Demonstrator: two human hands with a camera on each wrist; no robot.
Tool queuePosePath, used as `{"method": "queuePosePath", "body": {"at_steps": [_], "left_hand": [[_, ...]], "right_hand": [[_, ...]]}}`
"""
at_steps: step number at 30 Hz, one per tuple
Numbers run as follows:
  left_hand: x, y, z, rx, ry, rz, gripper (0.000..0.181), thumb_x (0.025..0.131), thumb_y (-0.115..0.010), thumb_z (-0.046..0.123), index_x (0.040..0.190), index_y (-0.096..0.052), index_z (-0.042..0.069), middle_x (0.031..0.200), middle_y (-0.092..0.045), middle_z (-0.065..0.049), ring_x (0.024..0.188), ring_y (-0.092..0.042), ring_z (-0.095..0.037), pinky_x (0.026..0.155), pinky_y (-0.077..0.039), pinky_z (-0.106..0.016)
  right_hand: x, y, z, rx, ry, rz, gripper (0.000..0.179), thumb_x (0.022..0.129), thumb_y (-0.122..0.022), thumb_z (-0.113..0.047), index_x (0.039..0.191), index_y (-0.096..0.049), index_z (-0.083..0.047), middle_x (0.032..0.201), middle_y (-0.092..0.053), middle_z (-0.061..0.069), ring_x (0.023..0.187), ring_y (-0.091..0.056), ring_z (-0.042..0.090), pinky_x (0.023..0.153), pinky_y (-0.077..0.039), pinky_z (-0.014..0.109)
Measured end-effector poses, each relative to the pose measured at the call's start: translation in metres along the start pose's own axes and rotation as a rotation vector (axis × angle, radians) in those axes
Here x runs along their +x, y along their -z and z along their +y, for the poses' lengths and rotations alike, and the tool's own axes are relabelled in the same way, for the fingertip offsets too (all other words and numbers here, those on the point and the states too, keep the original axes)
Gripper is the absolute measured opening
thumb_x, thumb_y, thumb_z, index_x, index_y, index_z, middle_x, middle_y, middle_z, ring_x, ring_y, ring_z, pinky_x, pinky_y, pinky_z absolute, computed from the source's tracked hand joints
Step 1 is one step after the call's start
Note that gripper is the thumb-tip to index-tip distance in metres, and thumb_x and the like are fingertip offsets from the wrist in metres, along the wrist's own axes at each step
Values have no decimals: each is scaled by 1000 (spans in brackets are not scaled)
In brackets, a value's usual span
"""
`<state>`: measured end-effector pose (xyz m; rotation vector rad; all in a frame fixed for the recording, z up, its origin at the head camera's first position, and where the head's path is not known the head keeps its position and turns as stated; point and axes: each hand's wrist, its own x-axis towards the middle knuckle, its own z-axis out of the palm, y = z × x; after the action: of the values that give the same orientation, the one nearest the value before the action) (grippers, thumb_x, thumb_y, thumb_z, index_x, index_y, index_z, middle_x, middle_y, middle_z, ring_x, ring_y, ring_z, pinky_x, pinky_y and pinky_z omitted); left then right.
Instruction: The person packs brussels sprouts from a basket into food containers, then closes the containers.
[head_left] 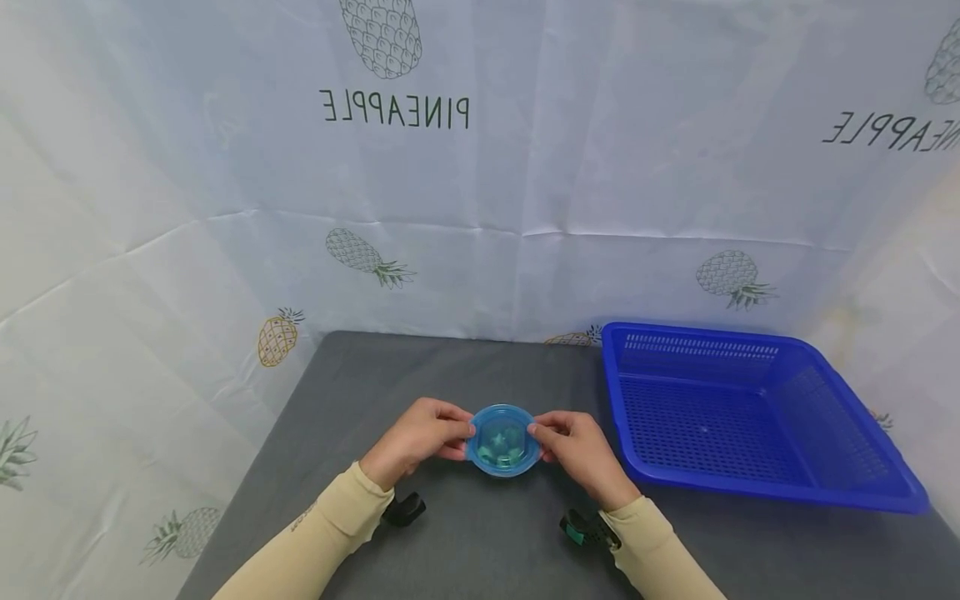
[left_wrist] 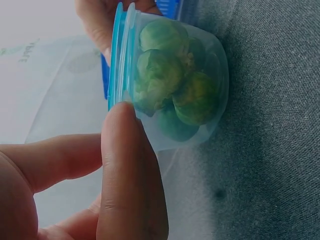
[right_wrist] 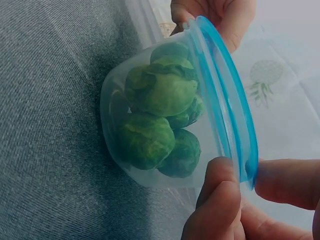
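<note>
A round clear plastic container [right_wrist: 150,175] with a blue lid [head_left: 504,417] stands on the grey tabletop, between both hands. Through its wall several Brussels sprouts [right_wrist: 162,90] show green. My left hand [head_left: 423,435] pinches the rim on the left side, thumb and fingers at the lid's edge. On the opposite side, my right hand [head_left: 577,450] pinches the rim between thumb and fingers. In the right wrist view the lid lies over the container's rim; whether it is sealed all round I cannot tell.
To the right on the table [head_left: 465,533] stands a blue plastic basket [head_left: 712,425] with slotted walls. Behind the table hangs a white cloth [head_left: 510,167] printed with pineapples. Black straps are visible at both wrists.
</note>
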<state>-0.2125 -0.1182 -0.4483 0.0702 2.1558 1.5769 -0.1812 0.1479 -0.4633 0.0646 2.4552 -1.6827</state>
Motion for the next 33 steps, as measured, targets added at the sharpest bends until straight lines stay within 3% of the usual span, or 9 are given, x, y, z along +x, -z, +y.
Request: {"method": "queuePosePath", "body": {"at_steps": [17, 26, 33], "left_hand": [[2, 3, -7, -39, 18, -16, 36, 101, -76, 17, 131, -72, -2, 97, -74, -12, 79, -72, -15, 80, -70, -39], [2, 3, -4, -35, 8, -27, 34, 101, -75, 15, 130, -73, -3, 94, -73, -11, 78, -71, -14, 81, -70, -40], [5, 4, -5, -28, 2, -36, 34, 102, -75, 17, 130, -73, -1, 95, -73, -11, 79, -71, -15, 82, -70, -40]], "right_hand": [[7, -2, 9, 124, 0, -146, 37, 108, -67, -19, 133, -70, 8, 85, -69, 5, 75, -66, 16, 70, -63, 26], [6, -9, 11, 45, 37, -28, 24, 106, -70, -13, 124, -78, 2, 81, -71, 5, 73, -67, 23, 68, -61, 31], [6, -10, 10, -1, 46, -8, 24, 106, -70, -14, 124, -78, -1, 82, -72, 6, 73, -67, 24, 67, -59, 30]]}}
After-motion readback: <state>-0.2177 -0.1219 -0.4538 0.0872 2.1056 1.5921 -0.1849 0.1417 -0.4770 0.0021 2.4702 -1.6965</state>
